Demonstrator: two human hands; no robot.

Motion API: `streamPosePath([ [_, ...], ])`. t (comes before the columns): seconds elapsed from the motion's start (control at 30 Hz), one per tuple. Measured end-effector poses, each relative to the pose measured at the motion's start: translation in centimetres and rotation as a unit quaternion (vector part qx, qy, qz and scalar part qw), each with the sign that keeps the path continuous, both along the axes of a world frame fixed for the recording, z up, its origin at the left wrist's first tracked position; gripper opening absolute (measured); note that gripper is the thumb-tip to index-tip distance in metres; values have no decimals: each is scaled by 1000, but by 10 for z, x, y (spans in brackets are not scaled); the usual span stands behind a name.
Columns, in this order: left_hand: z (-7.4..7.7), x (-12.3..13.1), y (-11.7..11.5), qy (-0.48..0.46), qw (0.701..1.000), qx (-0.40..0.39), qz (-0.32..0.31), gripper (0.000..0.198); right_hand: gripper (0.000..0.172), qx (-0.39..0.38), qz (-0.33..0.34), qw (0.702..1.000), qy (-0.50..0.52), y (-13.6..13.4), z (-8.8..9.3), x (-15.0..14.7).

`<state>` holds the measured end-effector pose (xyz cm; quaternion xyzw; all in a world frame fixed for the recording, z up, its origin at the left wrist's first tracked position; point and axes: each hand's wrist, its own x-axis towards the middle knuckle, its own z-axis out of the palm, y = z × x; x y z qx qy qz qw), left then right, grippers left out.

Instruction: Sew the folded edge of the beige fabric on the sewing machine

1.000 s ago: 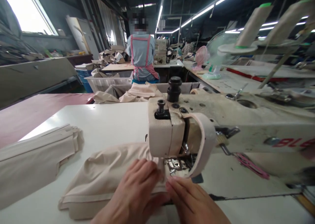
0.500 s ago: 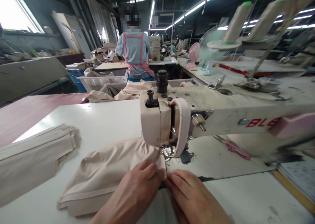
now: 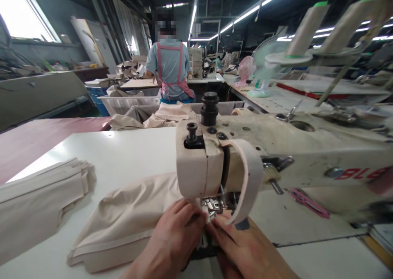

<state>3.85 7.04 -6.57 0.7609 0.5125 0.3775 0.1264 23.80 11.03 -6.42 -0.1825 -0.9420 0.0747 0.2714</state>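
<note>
A beige fabric piece (image 3: 132, 213) lies bunched on the white table, its upper right end running under the head of a sewing machine (image 3: 196, 164). My left hand (image 3: 175, 234) is closed over the fabric's right end, just left of the metal presser foot (image 3: 214, 205). Close against it, my right hand (image 3: 245, 242) pinches the fabric's edge in front of the foot, partly behind the machine's pale curved strap (image 3: 250, 181). The fingertips of both hands nearly meet, and the cloth between them is mostly hidden.
Stacked beige pieces (image 3: 37, 205) lie at the left. Pink-handled snips (image 3: 310, 203) rest under the machine arm. Behind the table are more cloth (image 3: 172, 112) and a white plastic crate (image 3: 132, 103). A person in a pink apron (image 3: 172, 66) sits ahead, back turned. Thread cones (image 3: 307, 29) stand right.
Both hands have moved in closer to the presser foot, the right one now partly behind the strap. The view has come nearer the machine head, which looks larger. The fabric's end is more covered.
</note>
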Motion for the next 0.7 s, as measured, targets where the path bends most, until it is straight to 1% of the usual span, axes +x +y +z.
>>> streamPosePath([
  [0.07,0,-6,5,38,999,27,-23,20,47,-23,-18,999,-11,1,1,0],
  [0.1,-1,-9,7,49,998,30,-23,21,48,-28,-27,999,-15,1,1,0],
  [0.23,-3,-14,13,36,999,-28,-8,16,51,-41,-40,998,-39,-1,-2,0],
  [0.37,3,-12,15,6,998,-63,11,20,46,-51,-51,996,-47,-2,-5,1],
  [0.43,6,-11,15,-5,998,-57,21,20,43,-62,-56,996,-41,-3,-5,2],
  [0.5,5,-11,16,-15,999,-41,25,19,47,-70,-53,996,-34,-3,-3,2],
  [0.6,-3,-11,17,-28,999,-15,25,17,54,-76,-48,996,-25,-3,-1,1],
  [0.7,-11,-11,18,-34,999,14,16,20,57,-85,-51,995,-19,-3,0,1],
])
